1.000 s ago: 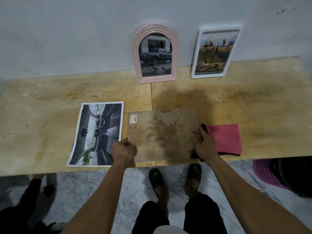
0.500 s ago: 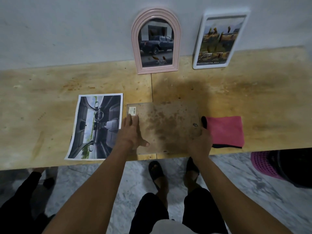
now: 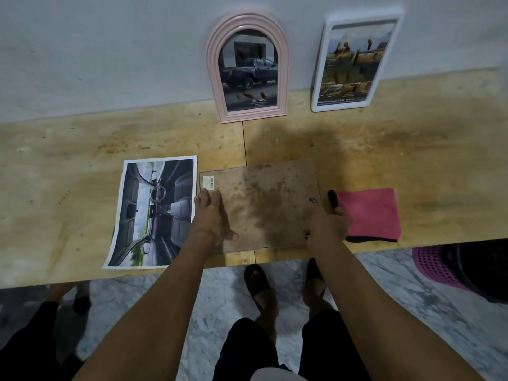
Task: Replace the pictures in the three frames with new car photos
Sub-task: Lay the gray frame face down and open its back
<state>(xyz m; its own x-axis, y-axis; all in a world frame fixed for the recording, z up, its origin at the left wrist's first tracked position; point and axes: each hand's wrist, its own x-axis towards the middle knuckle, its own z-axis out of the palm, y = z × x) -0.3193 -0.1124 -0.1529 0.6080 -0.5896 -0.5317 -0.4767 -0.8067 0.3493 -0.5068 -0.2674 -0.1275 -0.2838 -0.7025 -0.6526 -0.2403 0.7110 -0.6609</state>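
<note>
A frame lies face down on the wooden table [image 3: 412, 160]; its stained brown backing board [image 3: 264, 199] faces up, with a barcode sticker at its far left corner. My left hand [image 3: 213, 218] rests flat on the board's left part, fingers spread. My right hand [image 3: 327, 226] pinches the frame's right edge near a small clip. A car interior photo [image 3: 154, 210] lies to the left of the frame. A pink arched frame [image 3: 247, 67] with a dark pickup photo and a white rectangular frame [image 3: 354, 61] with a yellow pickup photo lean on the wall.
A folded pink cloth [image 3: 371, 213] lies just right of the frame, touching my right hand. Under the table's near edge are my sandalled feet, a pink plastic basket [image 3: 434, 268] at the right, and another person's dark sleeve and hand [image 3: 55, 292] at the lower left.
My left hand moved from the frame's near left corner up onto the backing board and flattened there. My right hand stayed at the right edge. The view shifted slightly downward.
</note>
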